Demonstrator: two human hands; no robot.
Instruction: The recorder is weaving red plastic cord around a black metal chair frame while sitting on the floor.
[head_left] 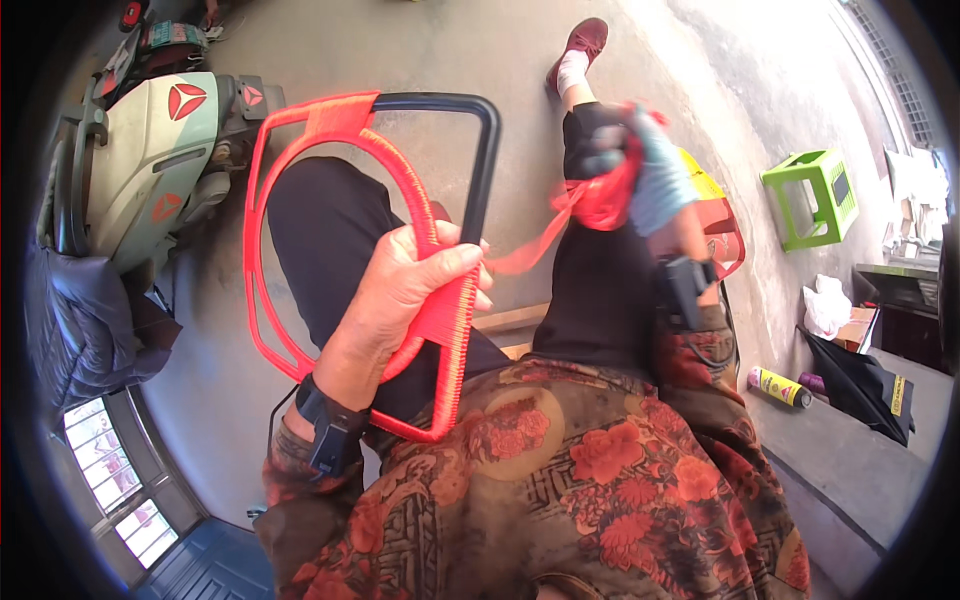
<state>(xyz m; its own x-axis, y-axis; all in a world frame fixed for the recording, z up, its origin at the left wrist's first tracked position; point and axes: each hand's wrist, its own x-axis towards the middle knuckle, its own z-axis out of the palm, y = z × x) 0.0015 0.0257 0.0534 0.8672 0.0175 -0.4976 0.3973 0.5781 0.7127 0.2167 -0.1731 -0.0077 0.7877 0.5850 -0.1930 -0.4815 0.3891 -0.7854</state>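
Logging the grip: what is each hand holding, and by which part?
Left hand: the frame, by its red-wrapped side. Gloved right hand: a bundle of red ribbon; exact grip blurred.

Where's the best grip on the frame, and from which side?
Probably the far part of its black bar, coming from the far right: it looks slim, straight and unwrapped there, clear of the left hand and of the ribbon running off beside that hand.

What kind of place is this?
Maybe a home garage or storeroom, though I can't be sure. A scooter is parked on the bare grey floor, and a green stool is by the wall.
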